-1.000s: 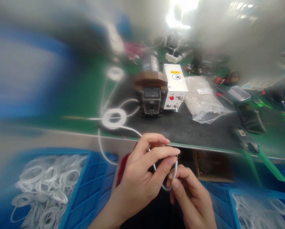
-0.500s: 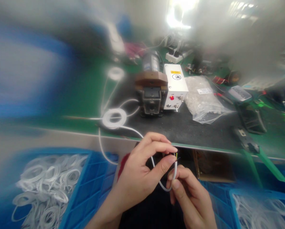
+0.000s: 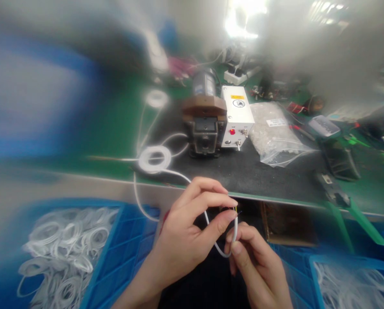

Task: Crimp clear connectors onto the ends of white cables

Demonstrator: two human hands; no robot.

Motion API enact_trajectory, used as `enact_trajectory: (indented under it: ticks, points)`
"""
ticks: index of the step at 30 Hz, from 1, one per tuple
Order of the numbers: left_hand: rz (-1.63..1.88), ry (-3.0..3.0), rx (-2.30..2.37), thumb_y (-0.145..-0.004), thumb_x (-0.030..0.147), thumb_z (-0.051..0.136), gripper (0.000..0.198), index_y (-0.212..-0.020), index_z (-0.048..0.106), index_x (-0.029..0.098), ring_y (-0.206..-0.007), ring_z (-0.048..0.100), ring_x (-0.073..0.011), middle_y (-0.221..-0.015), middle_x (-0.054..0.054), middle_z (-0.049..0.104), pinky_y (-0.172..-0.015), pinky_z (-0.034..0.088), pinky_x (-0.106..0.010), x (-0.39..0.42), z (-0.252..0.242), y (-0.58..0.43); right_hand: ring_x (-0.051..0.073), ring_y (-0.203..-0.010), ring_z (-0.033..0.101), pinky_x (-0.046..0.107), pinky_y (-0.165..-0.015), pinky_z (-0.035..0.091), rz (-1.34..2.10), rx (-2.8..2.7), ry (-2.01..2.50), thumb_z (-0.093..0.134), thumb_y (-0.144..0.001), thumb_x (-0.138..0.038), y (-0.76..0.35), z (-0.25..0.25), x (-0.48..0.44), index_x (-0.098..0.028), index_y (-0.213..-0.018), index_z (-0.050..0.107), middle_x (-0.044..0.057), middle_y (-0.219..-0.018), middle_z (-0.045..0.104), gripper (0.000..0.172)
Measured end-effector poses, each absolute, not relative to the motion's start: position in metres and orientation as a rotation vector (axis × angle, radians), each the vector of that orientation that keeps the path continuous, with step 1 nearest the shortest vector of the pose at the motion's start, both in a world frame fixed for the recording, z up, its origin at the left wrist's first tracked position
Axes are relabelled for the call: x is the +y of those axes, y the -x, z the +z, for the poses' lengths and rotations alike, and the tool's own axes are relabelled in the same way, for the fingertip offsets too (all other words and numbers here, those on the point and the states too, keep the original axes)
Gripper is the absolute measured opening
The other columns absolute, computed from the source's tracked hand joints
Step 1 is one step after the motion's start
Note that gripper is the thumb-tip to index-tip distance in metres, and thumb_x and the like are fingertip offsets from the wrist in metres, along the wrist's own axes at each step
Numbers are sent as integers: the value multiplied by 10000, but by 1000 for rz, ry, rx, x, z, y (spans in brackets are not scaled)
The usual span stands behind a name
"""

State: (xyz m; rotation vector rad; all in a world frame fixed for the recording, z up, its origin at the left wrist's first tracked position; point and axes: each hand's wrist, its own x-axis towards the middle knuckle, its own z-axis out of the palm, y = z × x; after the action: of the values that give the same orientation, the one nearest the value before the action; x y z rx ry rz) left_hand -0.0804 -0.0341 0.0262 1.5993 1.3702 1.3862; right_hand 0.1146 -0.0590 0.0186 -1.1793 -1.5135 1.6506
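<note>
Between the thumb and fingers of my right hand (image 3: pixel 258 262) is pinched a white cable (image 3: pixel 235 229), just below its stripped end. Thin coloured wires (image 3: pixel 236 209), one of them yellow, stick up from that end. My left hand (image 3: pixel 192 231) closes its thumb and index finger on these wires from the left; the fingertips partly hide them. From the hands the cable loops down and runs behind my left hand to a white coil (image 3: pixel 155 159) lying at the bench edge.
A dark machine (image 3: pixel 205 124) with a white control box (image 3: pixel 237 116) stands on a black mat. Right of it lie a clear plastic bag (image 3: pixel 275 133) and a green-handled tool (image 3: pixel 362 223). Blue crates (image 3: pixel 106 257) of coiled cables flank my lap. Behind the coil lies another coil (image 3: pixel 156 99).
My left fingertips have shifted very slightly and now cover more of the coloured wires. My right hand keeps its pinch on the cable in nearly the same place.
</note>
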Motion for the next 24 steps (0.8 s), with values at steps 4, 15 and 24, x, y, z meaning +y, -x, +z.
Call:
enact_trajectory:
  ticks: [4, 15, 24]
  points:
    - [1439, -1601, 1417, -898, 78, 787, 314, -1140, 770, 276, -1101, 660, -86, -1178, -28, 650, -973, 558, -189, -37, 24, 77, 44, -686, 554, 159, -636, 460, 1646, -1517, 1183, 520, -1111, -321, -115, 18, -59, -178, -1038, 619, 14, -883, 567, 189]
    - [1578, -1690, 1519, -836, 0, 819, 438, -1203, 798, 238, -1073, 681, -71, -1174, -25, 688, -954, 584, -171, -43, 16, 65, 37, -719, 570, 138, -659, 483, 1664, -1493, 1177, 524, -1110, -300, -116, 15, -62, -203, -1090, 622, 7, -928, 579, 140]
    - [1619, -1638, 1548, -830, 11, 827, 478, -1229, 798, 272, -1065, 715, -118, -1172, -25, 738, -915, 634, -236, -50, 10, 58, 34, -720, 569, 132, -663, 489, 1653, -1496, 1164, 527, -1108, -284, -117, 15, -62, -206, -1094, 636, 4, -922, 579, 135]
